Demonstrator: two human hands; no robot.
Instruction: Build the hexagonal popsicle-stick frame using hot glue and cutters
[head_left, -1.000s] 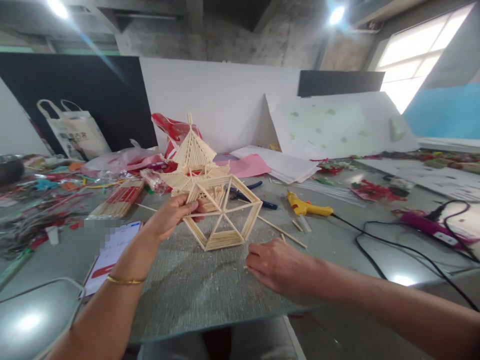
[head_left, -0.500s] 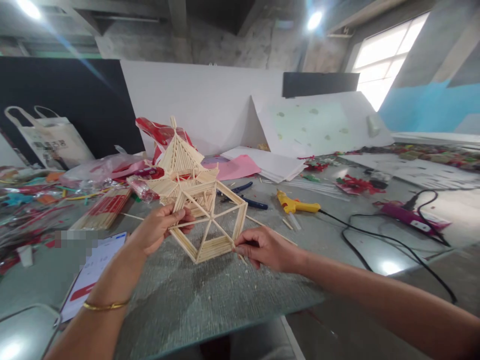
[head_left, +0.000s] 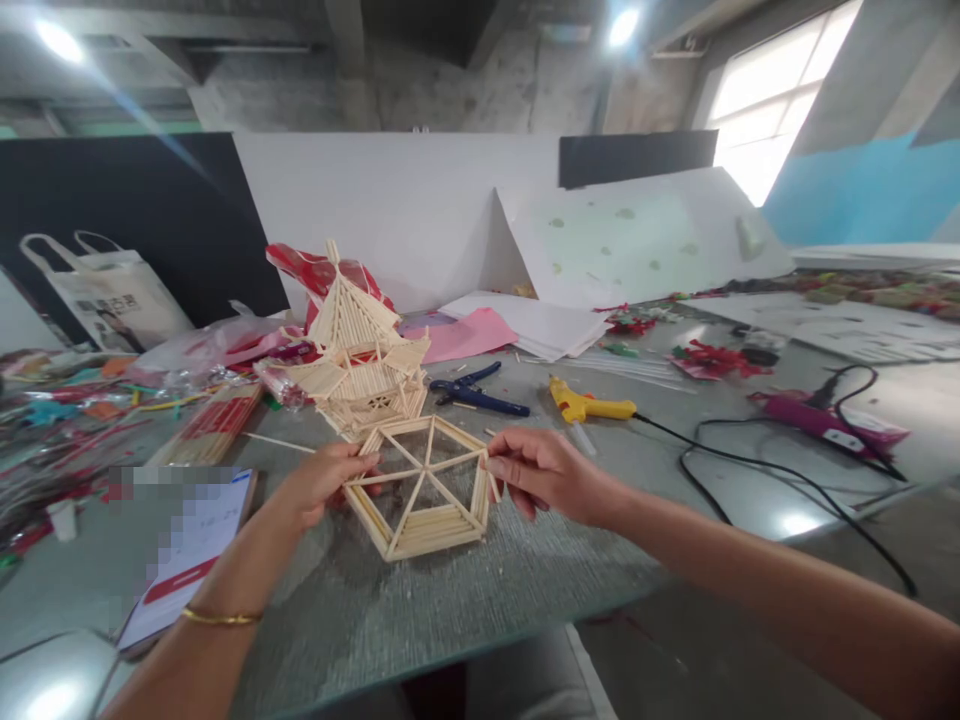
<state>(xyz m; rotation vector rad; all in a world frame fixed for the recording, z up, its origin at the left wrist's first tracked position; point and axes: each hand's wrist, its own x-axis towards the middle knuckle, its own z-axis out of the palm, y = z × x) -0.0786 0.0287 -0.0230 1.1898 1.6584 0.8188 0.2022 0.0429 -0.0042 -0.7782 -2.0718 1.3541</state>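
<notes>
Taking the hub of the hexagonal stick frame (head_left: 437, 530) as my clock's centre, with the frame held low over the tabletop (head_left: 345, 620), my left hand (head_left: 330, 478) pinches its edge at nine. My right hand (head_left: 544, 472) is at three, fingers closed on what looks like a short stick (head_left: 494, 487) beside the edge. I can't tell whether the frame's underside bears on anything. Too much pressure at three could bow the thin sticks or part a joint, and a slack pinch at nine would let the whole frame pivot. The roofed stick model (head_left: 358, 325) stands close at eleven, so a careless tilt might knock it. The yellow glue gun (head_left: 589, 405) lies at two; if my right arm swept wide, it might snag the cord (head_left: 660, 427) and drag the gun.
</notes>
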